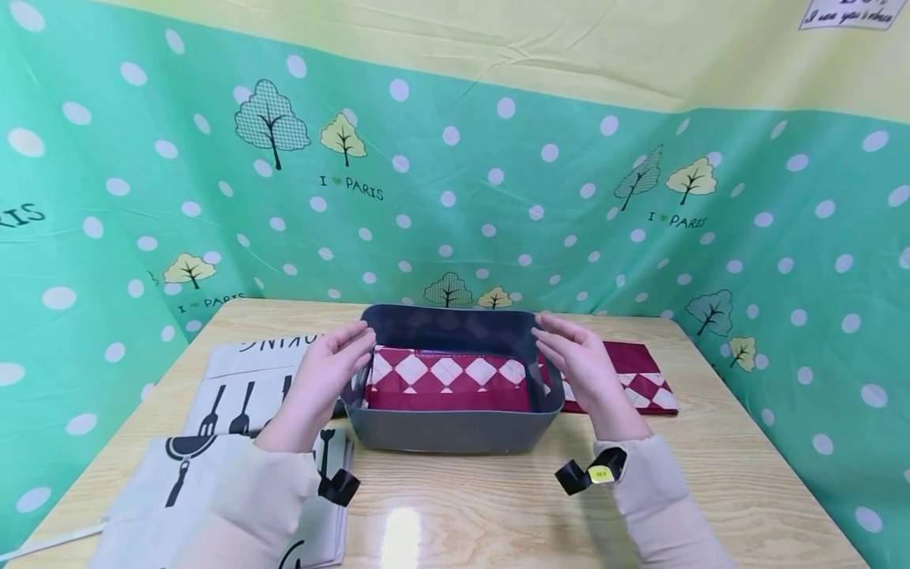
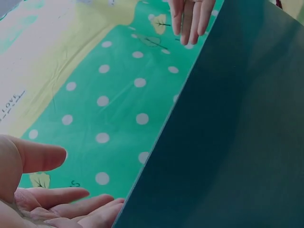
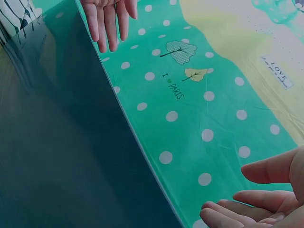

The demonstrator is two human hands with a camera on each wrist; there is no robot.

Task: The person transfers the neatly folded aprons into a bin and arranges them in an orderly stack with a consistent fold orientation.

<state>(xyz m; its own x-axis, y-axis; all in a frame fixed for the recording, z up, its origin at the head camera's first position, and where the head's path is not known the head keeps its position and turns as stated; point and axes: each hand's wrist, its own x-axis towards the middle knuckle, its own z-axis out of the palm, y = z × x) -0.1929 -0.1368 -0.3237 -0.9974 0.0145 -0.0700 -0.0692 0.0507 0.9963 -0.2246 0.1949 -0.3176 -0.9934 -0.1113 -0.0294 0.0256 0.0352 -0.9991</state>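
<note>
Smooth rounded basin [image 1: 451,431], diamond-patterned cloth [image 1: 447,386] inside, straight fingers [image 1: 350,345]

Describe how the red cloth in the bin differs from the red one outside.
The inner cloth lies in the bin; the outer cloth on the table, right of it. The inner cloth's plain band lies on the near side; the outer cloth's, the far. Both are red with white diamonds.

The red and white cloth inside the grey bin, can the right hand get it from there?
Probably yes: the right hand is empty and close by the bin, whose top is open, and nothing shows on top of the cloth. It would just have to reach in.
</note>
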